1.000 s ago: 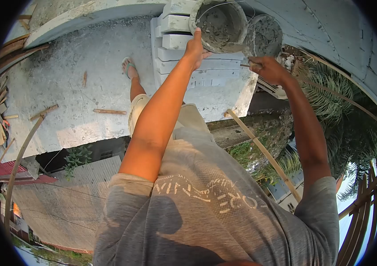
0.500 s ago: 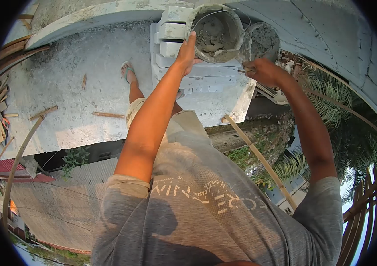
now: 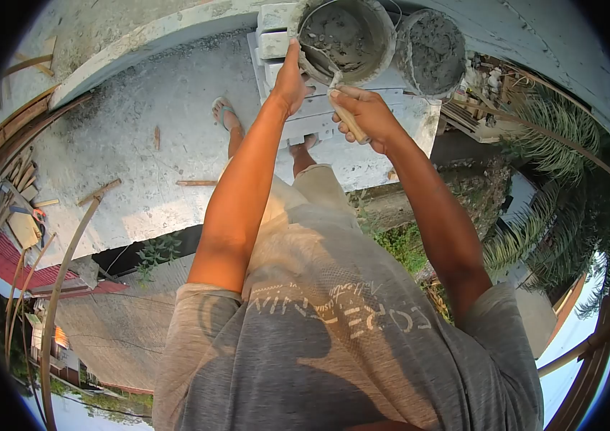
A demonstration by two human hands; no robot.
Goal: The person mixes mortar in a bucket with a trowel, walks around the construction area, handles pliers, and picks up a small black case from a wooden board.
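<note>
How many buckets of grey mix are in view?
2. One bucket is at the left hand; the second bucket sits to that bucket's right. Any behind these would be hidden.

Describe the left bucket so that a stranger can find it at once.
Find the pale blocks near the top centre. Right of their stacked ends, the left grip touches a bucket of grey mortar. Unlike the fuller bucket beside it, this one shows much inner wall.

The left hand touches the side of a bucket holding grey mortar, while the right hand grips a tool by its wooden handle near the rim. Another mortar-filled bucket stands just beside it, near white blocks.
</note>
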